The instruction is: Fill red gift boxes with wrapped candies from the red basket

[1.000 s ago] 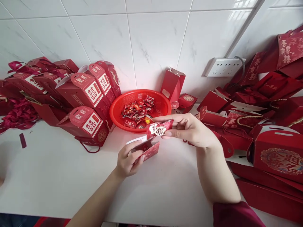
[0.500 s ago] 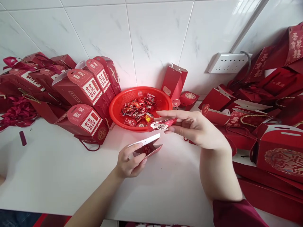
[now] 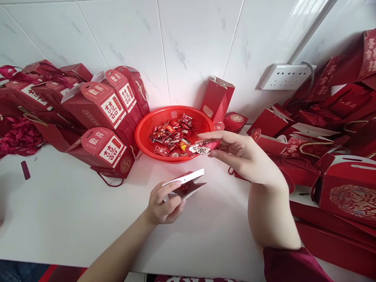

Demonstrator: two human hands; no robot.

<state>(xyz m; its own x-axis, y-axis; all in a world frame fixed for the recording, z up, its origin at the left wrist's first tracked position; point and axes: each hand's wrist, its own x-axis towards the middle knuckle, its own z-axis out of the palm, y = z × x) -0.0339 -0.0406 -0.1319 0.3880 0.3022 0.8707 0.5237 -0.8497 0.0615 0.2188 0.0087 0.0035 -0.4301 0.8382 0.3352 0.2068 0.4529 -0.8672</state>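
Observation:
My left hand (image 3: pixel 166 203) grips a small red paper gift bag (image 3: pixel 194 192) by its upper edge, its mouth open and tilted up to the right. Some red wrapped pieces show dimly inside it. Between the thumb and fingers of my right hand (image 3: pixel 241 156) is a red and white wrapped candy (image 3: pixel 204 147), above and to the right of the bag's mouth. Just behind both hands stands a red plastic basket (image 3: pixel 141 143) with a heap of wrapped candies (image 3: pixel 173 135) in it.
Red gift boxes (image 3: pixel 98 150) are packed on the left, beside a pile of dark red ribbon (image 3: pixel 22 133). More red bags and boxes (image 3: pixel 349 188) crowd the right side. A tall red bag (image 3: pixel 216 100) stands behind the basket. A power strip (image 3: pixel 289 77) is on the tiled wall.
My left hand has shifted slightly right with the bag, whose mouth looks wider. The candy in my right hand has moved a little up and right, still pinched.

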